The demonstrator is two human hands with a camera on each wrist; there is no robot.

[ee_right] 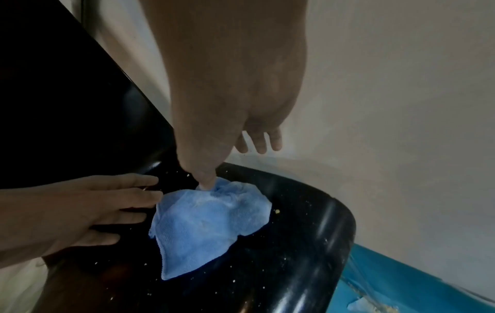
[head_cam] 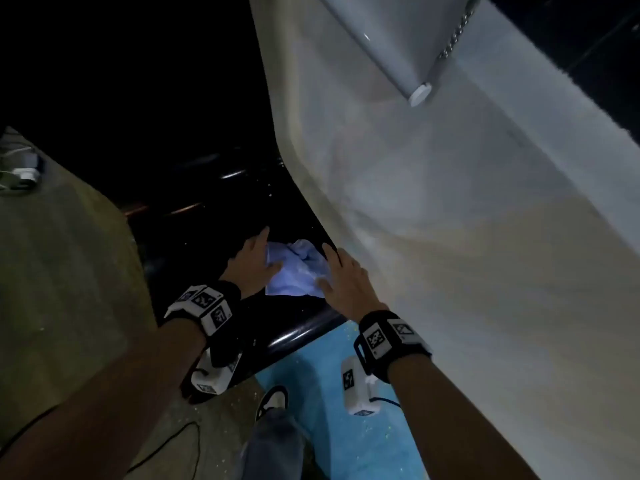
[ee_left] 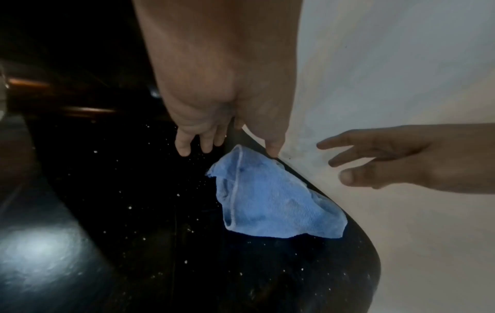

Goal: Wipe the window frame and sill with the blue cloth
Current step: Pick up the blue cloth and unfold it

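Observation:
The blue cloth (head_cam: 294, 268) lies crumpled on the black speckled sill (head_cam: 298, 327), close to the white wall. My left hand (head_cam: 254, 261) lies open on the sill at the cloth's left edge, fingers straight. In the left wrist view the left hand (ee_left: 214, 135) points down, its thumb tip at the top edge of the cloth (ee_left: 267, 201). My right hand (head_cam: 341, 271) is open at the cloth's right side. In the right wrist view the right hand (ee_right: 225, 148) has its thumb tip on the bunched far edge of the cloth (ee_right: 209, 222) and its fingers spread against the wall.
A white wall (head_cam: 450, 202) rises right of the sill. A roller blind tube (head_cam: 381, 46) with a bead chain (head_cam: 453, 32) hangs above. The dark window opening fills the upper left. Below are a blue floor strip (head_cam: 346, 427), my shoe (head_cam: 273, 401) and a cable (head_cam: 173, 445).

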